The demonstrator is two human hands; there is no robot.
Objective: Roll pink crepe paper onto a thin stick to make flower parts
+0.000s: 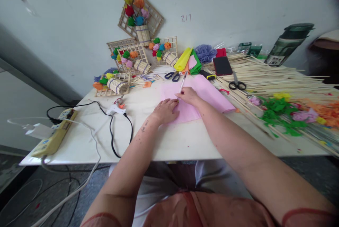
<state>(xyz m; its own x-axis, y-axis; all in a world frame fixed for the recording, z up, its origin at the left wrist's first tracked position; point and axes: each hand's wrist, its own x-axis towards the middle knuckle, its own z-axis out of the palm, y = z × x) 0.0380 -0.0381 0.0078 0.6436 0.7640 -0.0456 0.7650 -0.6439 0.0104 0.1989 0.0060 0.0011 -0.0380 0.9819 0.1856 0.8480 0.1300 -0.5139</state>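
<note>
A sheet of pink crepe paper [209, 96] lies on the white table, its right part folded or rolled over. My right hand [188, 96] is closed around a white pen [182, 83], whose tip points down at the paper. Flat on the paper's left side rests my left hand [166, 110], fingers stretched toward the pen tip. Something small and yellowish shows at its fingertips, too small to name. Just beyond the paper lie black-handled scissors [172, 75] and a yellow-and-black tool handle [207, 75].
Stick-lattice frames with paper flowers [127, 57] stand at the back left. A power strip [55, 133] and a white glue gun [116, 109] with cords are at left. Wooden sticks [265, 78], a phone [222, 66], second scissors [236, 83], green paper pieces [282, 114] and a bottle [288, 45] occupy the right.
</note>
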